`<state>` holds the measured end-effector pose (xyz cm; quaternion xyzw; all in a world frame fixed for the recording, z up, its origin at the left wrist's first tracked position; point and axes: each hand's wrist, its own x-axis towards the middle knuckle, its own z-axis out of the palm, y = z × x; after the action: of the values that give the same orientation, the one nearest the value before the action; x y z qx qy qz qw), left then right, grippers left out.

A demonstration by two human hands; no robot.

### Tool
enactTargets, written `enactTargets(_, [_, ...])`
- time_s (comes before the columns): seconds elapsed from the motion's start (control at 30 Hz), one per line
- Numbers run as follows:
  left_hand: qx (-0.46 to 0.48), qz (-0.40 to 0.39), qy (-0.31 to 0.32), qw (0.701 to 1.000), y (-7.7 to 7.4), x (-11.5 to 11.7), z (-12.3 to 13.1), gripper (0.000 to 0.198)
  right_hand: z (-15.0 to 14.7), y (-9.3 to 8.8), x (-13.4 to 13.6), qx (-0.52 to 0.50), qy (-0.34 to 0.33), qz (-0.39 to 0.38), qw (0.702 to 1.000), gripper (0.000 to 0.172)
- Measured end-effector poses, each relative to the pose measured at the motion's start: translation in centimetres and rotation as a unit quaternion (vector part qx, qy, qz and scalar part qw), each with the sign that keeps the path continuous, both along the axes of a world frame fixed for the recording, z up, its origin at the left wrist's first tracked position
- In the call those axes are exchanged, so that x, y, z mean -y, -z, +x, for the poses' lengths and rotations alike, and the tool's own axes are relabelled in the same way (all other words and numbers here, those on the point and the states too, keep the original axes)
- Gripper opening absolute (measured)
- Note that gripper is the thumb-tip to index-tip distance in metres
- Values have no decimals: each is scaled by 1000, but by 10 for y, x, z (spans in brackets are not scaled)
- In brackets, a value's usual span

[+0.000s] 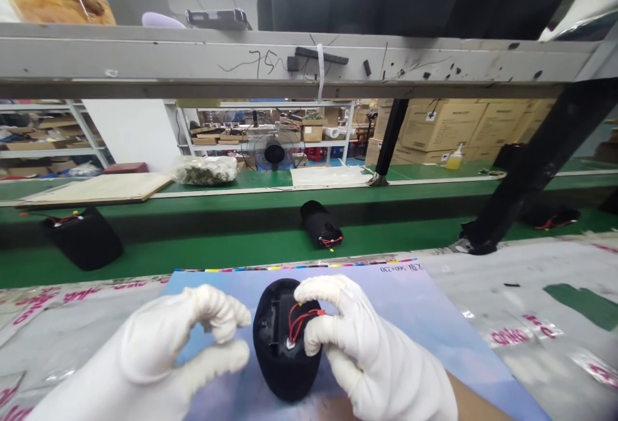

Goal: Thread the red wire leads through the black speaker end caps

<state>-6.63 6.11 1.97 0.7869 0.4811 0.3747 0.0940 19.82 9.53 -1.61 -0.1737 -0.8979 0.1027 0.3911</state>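
Note:
A rounded black fabric-covered unit (284,373) is on the blue printed sheet in front of me, its recessed black panel facing up. Red wires (298,323) with small plugs come out of a white connector in that panel. My right hand (357,344), in a white glove, curls its fingers over the unit's right side and around the wire ends. How firmly it grips cannot be seen. Just left of the unit is my left hand (193,344), also gloved. Its thumb and fingers are apart, with nothing between them.
Beyond the blue sheet (386,292) runs a green belt (251,234) with similar black units (321,223) (84,237). A dark post (526,170) slants at the right. A shelf beam (193,57) crosses above. Behind are a fan (274,149) and cardboard boxes (441,125).

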Motion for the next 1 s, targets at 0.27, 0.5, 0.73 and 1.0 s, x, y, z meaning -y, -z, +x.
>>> enactTargets(0.27, [-176,-113,19,978,2,0,33,18,-1,0,3,15,0,-20,1000,22])
enactTargets(0.5, [-130,-193,90,968,3,-3,22,17,-4,0,7,-5,46,-28,999,24])
enactTargets(0.73, [-71,-206,112,970,-2,-8,23,20,4,-8,6,51,1,-52,997,35])
enactTargets(1.0, [-43,-36,111,992,-6,9,32,22,25,-13,-4,-26,21,-81,996,32])
